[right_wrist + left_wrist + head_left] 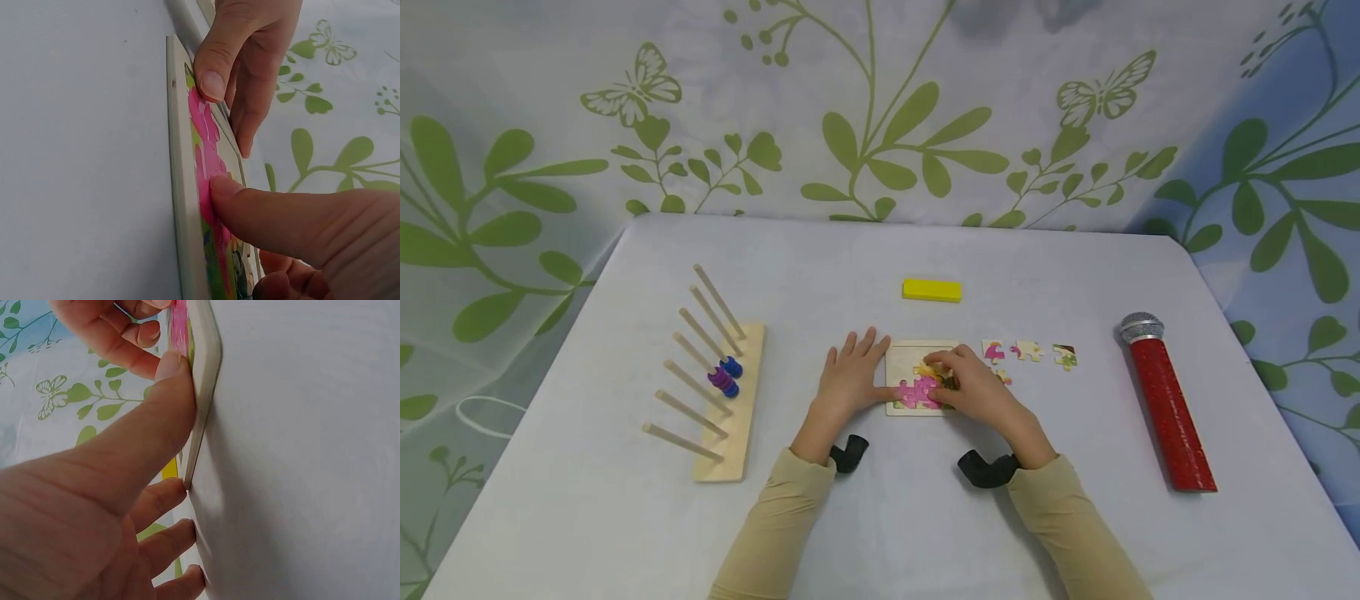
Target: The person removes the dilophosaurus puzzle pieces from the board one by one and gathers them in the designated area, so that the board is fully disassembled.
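Observation:
A jigsaw puzzle in a pale wooden tray [903,354] lies between the two hands, with pink, yellow and green pieces [917,393] in its lower part. My left hand [852,375] has its fingers spread on the cloth beside the tray. Its thumb [159,406] rests on the tray's near left corner. Over the right part of the tray is my right hand [981,387]. Its thumb [250,203] presses on a pink piece, and the fingers bend over the yellow part; whether they pinch a piece is hidden. Several loose puzzle pieces [1028,351] lie right of the tray.
A yellow block [932,290] sits behind the tray. On the left stands a wooden peg board [752,375] with slanting dowels and blue and purple rings [723,382]. A red microphone [1172,412] lies on the right. Black curved devices [988,469] sit by both wrists.

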Available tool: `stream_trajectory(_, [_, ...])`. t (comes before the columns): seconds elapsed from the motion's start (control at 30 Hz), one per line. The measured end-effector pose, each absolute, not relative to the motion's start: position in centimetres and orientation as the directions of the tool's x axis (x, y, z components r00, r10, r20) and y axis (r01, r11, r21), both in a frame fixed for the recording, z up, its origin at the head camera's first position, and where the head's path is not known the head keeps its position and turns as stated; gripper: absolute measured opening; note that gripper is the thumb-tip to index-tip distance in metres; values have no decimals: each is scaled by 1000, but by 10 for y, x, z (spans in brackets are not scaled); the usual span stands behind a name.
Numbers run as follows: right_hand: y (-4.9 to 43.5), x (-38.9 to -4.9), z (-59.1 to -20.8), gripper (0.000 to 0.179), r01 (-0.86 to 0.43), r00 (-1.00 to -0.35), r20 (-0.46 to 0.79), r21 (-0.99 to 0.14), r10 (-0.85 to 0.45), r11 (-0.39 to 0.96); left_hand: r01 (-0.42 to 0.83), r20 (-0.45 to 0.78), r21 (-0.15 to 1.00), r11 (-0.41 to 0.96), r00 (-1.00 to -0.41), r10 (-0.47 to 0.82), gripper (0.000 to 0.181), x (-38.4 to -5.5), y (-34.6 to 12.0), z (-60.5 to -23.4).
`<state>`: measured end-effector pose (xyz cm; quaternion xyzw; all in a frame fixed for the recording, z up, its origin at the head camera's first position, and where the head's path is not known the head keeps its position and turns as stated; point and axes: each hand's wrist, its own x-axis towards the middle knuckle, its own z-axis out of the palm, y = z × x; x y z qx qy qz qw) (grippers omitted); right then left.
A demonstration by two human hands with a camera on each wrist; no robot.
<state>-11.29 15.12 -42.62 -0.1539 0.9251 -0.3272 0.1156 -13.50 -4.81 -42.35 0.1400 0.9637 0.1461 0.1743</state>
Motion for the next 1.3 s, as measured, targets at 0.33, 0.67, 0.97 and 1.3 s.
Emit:
stream_trajectory(0.33, [149,-113,-424,46,-195,-941,-82,-662,-329,724,222,-293,336,915,-899,326,85,-135,-49,-422])
stream_trajectory(0.67, [146,-116,-427,44,-256,-920,-34,-701,-390,665,221,-298,334,917,-898,325,84,-135,-48,-422])
stream_trajectory(0.97, [174,-111,-424,39,-141,-940,-51,-842,-338,521,221,-293,344,913,-898,328,84,-135,-47,-421])
stream_trajectory(1.3, [261,-92,-426,40,0,-983,-105,-823,-153,568,218,-291,349,912,-900,326,83,-135,-48,-420])
